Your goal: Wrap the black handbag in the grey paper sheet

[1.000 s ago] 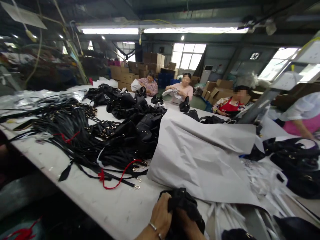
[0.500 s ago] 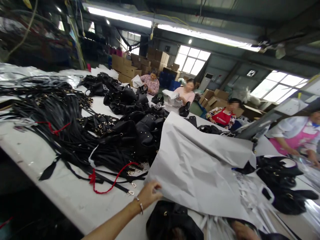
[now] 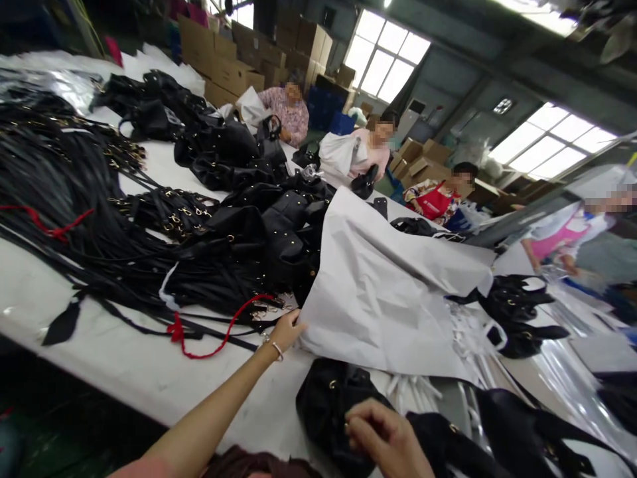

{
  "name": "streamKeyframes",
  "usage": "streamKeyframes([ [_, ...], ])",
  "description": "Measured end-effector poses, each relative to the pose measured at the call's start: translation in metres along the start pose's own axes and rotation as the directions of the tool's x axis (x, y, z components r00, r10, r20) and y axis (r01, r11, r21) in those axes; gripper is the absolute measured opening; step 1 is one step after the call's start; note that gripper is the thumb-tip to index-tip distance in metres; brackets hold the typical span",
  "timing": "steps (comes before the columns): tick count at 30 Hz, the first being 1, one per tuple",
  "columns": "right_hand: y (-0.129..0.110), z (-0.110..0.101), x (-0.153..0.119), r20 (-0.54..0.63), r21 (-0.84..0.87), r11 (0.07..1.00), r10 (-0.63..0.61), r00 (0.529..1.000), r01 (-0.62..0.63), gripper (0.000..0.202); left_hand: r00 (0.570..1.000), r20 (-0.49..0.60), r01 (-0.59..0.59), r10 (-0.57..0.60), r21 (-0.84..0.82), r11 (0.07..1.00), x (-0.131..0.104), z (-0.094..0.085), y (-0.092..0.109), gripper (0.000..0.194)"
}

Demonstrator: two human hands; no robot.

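Grey crumpled paper sheet [image 3: 393, 299], the landmark for every position below, lies spread over the white table [image 3: 114, 365]. My left hand [image 3: 287, 330] is at the sheet's near left corner, fingers [image 3: 297, 323] closed lightly on its edge; half a second ago the same hand was just arriving at that corner, and a second ago both hands were bunched together on the bag at the table's near edge. My right hand [image 3: 385, 435] has stayed back with the soft black leather bag [image 3: 331, 405], which sits just in front of the sheet's near edge; its fingers are curled together at the bag's top, though whether they pinch the leather I cannot tell.

Judgement: the hands have split their work, one minding the bag and one taking up paper, so the paper is probably being drawn toward the bag.

Left of the sheet: a heap of black straps with metal clips [image 3: 124, 252], a red cord [image 3: 209, 345] looped at its near side. Behind the sheet: more black bags [image 3: 269, 226] and seated co-workers [image 3: 368, 149]. Right of the sheet: further black bags [image 3: 517, 312].
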State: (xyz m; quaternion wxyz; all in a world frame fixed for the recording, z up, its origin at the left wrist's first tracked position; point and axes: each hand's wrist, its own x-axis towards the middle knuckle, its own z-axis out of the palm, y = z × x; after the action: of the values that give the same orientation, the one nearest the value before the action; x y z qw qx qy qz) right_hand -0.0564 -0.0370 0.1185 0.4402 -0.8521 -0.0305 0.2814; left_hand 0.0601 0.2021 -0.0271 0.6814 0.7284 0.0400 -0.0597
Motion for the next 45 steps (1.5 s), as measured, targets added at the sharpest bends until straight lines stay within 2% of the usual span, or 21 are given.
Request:
streamKeyframes([
  [3, -0.037, 0.007, 0.027, -0.147, -0.024, 0.997, -0.076, 0.986, 0.074, 0.024, 0.988, 0.145, 0.087, -0.062, -0.174, 0.981, -0.026, -0.005, -0.007, 0.041],
  [7, -0.062, 0.019, 0.065, -0.149, -0.244, 0.952, -0.224, 0.963, 0.184, 0.015, 0.968, 0.216, 0.189, -0.131, -0.277, 0.942, -0.046, -0.001, -0.002, 0.046],
  [10, -0.06, 0.031, 0.091, -0.108, -0.46, 0.864, -0.285, 0.952, 0.206, 0.01, 0.968, 0.206, 0.2, -0.144, -0.282, 0.939, -0.052, 0.006, 0.006, 0.042],
  [14, -0.05, 0.045, 0.117, -0.058, -0.702, 0.702, -0.222, 0.973, 0.118, 0.013, 0.981, 0.128, 0.166, -0.146, -0.161, 0.973, -0.06, 0.013, 0.014, 0.021],
  [18, -0.049, 0.051, 0.129, -0.061, -0.789, 0.612, -0.162, 0.985, 0.052, 0.011, 0.989, 0.111, 0.105, -0.099, -0.048, 0.993, -0.065, 0.014, 0.016, 0.012],
  [23, -0.052, 0.052, 0.134, -0.011, -0.867, 0.495, -0.152, 0.988, 0.066, 0.016, 0.991, 0.135, -0.012, 0.002, 0.074, 0.997, -0.064, 0.012, 0.015, 0.017],
  [25, -0.051, 0.052, 0.136, 0.008, -0.875, 0.478, -0.153, 0.988, 0.081, 0.018, 0.992, 0.123, 0.0, -0.011, 0.089, 0.996, -0.064, 0.013, 0.016, 0.012],
  [29, -0.047, 0.049, 0.14, 0.031, -0.847, 0.519, -0.166, 0.986, 0.114, 0.021, 0.993, 0.046, 0.11, -0.11, -0.008, 0.994, -0.063, 0.017, 0.018, 0.014],
  [33, -0.041, 0.043, 0.145, 0.049, -0.777, 0.604, -0.224, 0.973, 0.178, 0.023, 0.989, -0.015, 0.144, -0.145, -0.046, 0.988, -0.06, 0.02, 0.017, 0.011],
  [38, -0.04, 0.033, 0.147, 0.081, -0.569, 0.775, -0.282, 0.956, 0.276, 0.026, 0.971, 0.02, 0.237, -0.24, -0.263, 0.935, -0.054, 0.019, 0.015, 0.029],
  [41, -0.041, 0.027, 0.145, 0.122, -0.405, 0.859, -0.289, 0.95, 0.313, 0.025, 0.959, 0.028, 0.28, -0.283, -0.281, 0.918, -0.051, 0.02, 0.014, 0.033],
  [43, -0.04, 0.025, 0.144, 0.123, -0.39, 0.874, -0.262, 0.957, 0.289, 0.023, 0.955, 0.032, 0.293, -0.295, -0.257, 0.921, -0.05, 0.022, 0.013, 0.032],
  [45, -0.039, 0.024, 0.145, 0.113, -0.467, 0.847, -0.23, 0.967, 0.256, 0.021, 0.953, 0.036, 0.3, -0.301, -0.237, 0.924, -0.049, 0.024, 0.011, 0.026],
])
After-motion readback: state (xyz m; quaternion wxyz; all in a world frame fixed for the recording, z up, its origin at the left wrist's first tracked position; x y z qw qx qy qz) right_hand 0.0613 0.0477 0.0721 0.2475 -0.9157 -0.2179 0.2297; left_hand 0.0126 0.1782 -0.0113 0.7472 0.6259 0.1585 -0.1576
